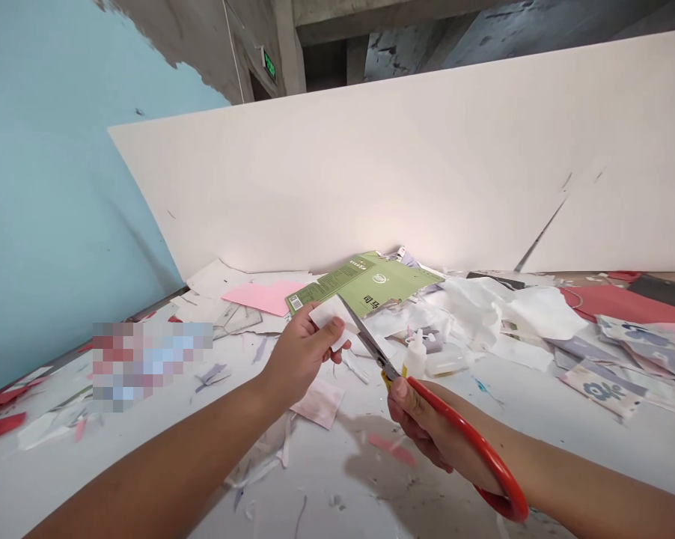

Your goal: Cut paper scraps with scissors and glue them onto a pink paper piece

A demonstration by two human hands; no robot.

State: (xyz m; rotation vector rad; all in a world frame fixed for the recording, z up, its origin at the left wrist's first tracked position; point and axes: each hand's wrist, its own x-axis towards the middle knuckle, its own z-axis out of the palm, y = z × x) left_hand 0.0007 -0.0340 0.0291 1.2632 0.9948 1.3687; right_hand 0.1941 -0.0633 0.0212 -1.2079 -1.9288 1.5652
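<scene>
Between the thumb and fingers of my left hand [307, 348] is a small piece of white paper [329, 311], held up above the table. My right hand [427, 419] is closed around a pair of scissors [475, 445] with large red handles. The metal blades point up and left, with their tips beside the paper's right edge; I cannot tell whether they touch it. Below my left hand a pale pink paper square [319, 403] lies on the table. A small white glue bottle [414, 353] stands just beyond my right hand.
A green printed cardboard sheet [371, 283] and a pink sheet [264, 297] lie at the back against a white panel [393, 172]. Crumpled white paper [483, 314], red paper [623, 307] and patterned scraps [604, 388] cover the right side. Small cuttings litter the white tabletop [315, 479].
</scene>
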